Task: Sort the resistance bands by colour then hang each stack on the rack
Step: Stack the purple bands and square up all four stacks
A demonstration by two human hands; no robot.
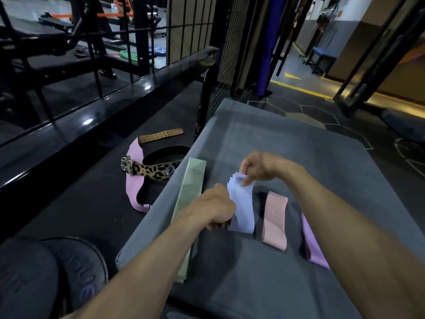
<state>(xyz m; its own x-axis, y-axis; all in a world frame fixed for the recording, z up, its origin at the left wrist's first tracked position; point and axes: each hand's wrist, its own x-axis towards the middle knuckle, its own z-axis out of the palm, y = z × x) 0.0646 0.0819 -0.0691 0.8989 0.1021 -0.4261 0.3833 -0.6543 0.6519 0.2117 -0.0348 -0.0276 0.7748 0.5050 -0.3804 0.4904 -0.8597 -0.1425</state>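
A stack of light blue resistance bands (242,208) stands lifted off the grey padded bench (299,157). My right hand (259,168) pinches its fanned top edges and my left hand (217,207) grips its lower left edge. A long pale green band (192,203) lies flat to the left on the bench. A peach-pink band (275,221) lies just right of the blue stack, and a lilac band (314,247) lies further right, partly hidden under my right forearm.
Left of the bench, on the dark floor, lie a pink band (134,180), a leopard-print lifting belt (151,170) and a tan leather strap (161,135). A black mesh rack (220,72) stands behind the bench. Weight plates (76,265) sit at lower left.
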